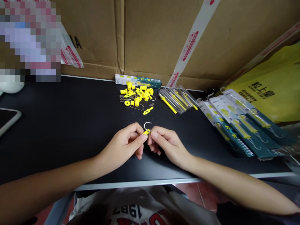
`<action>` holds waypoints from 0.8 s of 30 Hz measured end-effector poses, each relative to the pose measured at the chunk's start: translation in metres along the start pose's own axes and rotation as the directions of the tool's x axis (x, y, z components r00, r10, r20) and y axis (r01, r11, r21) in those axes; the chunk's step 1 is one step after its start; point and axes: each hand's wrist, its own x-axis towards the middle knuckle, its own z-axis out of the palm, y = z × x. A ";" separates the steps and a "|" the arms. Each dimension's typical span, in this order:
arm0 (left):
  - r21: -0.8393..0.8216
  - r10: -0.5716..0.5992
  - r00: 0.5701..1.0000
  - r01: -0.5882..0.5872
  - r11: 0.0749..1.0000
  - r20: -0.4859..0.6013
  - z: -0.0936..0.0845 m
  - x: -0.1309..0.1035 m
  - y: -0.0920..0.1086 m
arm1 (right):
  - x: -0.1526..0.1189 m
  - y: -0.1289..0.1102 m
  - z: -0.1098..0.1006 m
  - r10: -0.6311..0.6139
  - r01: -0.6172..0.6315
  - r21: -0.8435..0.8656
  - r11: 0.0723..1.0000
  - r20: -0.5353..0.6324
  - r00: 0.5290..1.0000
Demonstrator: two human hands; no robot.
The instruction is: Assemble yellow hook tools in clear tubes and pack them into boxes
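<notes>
Left hand [125, 140]: thumb and forefinger pinching a small yellow plastic piece [146, 132] above the black tabletop [70, 125]. Right hand [172, 145]: thumb and forefinger pinching, apparently, the base of the metal hook [144, 125] there. Loose yellow parts [137, 102] lie beyond.

Small-goods assembly and packing station, as I list it from my remote seat; home or workshop, I cannot tell. Indicators: black tabletop [70, 125] bearing loose yellow plastic parts [137, 102], clear tubes [180, 98] with yellow fittings, and slim printed packages [239, 125]. Behind, large taped cardboard [150, 40]; below, reddish floor tiles [206, 195].
</notes>
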 end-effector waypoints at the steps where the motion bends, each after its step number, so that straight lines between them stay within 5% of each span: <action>1: -0.045 -0.020 1.000 0.020 0.999 0.006 0.001 0.001 0.000 | 0.000 0.000 0.000 0.008 -0.008 -0.002 1.000 0.003 1.000; 4: -0.165 -0.098 0.995 0.096 0.982 -0.007 0.000 0.004 0.004 | 0.000 0.001 0.000 0.023 -0.023 0.002 1.000 -0.021 1.000; 11: -0.297 -0.126 0.978 0.072 0.952 -0.168 -0.007 0.011 0.009 | 0.000 0.000 -0.003 0.044 -0.044 -0.004 0.999 -0.028 0.999; 24: -0.232 -0.145 0.987 0.125 0.965 -0.071 -0.006 0.007 0.006 | 0.002 0.001 -0.001 0.013 -0.010 0.031 0.999 -0.087 0.996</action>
